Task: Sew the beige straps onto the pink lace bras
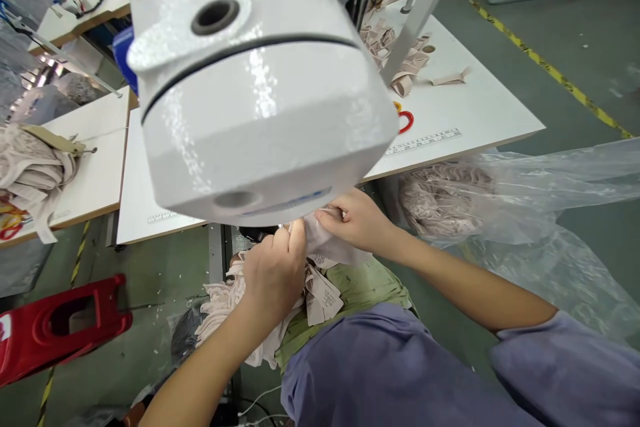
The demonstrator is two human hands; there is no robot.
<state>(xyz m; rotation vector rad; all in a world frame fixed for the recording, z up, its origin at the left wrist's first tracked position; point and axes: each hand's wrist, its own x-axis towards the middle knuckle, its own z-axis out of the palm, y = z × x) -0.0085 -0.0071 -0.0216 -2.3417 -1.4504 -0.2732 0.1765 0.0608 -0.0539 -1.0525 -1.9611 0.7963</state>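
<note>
Both hands are close together just below the front of a white sewing machine head [265, 127]. My left hand [280, 263] is closed, pinching the pale pink fabric [325, 240] at its left side. My right hand [357, 220] pinches the same fabric from the right, thumb and index finger together. The machine head hides the fabric's far edge. Under the hands, white printed labels [323, 297] and more pale fabric pieces [223, 310] lie over the green cloth [367, 283] on the lap.
The white table [480, 93] bears fabric strips [400, 53], red-handled scissors [406, 122] and a ruler [425, 141]. A clear plastic bag [525, 213] with lace pieces is at the right. A red stool [65, 327] stands lower left; a fabric pile [33, 163] lies on the left table.
</note>
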